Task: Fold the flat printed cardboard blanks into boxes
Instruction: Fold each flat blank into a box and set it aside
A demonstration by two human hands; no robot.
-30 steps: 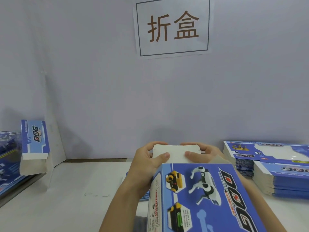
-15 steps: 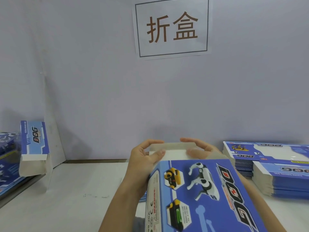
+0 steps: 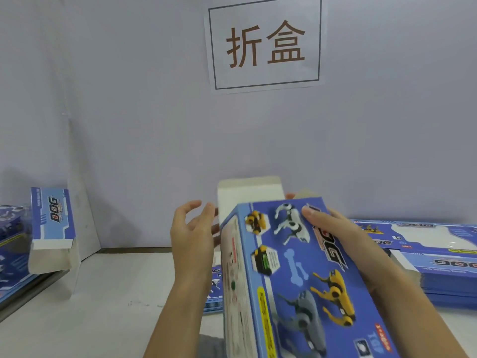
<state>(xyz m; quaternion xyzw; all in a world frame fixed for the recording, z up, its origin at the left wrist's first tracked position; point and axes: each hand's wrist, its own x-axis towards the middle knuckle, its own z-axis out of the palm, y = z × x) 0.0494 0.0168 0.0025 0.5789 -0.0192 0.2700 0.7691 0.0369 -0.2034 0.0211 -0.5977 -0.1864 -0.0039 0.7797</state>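
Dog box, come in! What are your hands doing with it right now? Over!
Left hand open, off the dog box. Right hand holds the box's far side. End flap standing up, not tucked. Nothing in the way.

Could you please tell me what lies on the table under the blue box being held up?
Under the box, a low stack of flat blanks shows between it and the left hand. The box covers the rest of that stack, so its extent cannot be seen.
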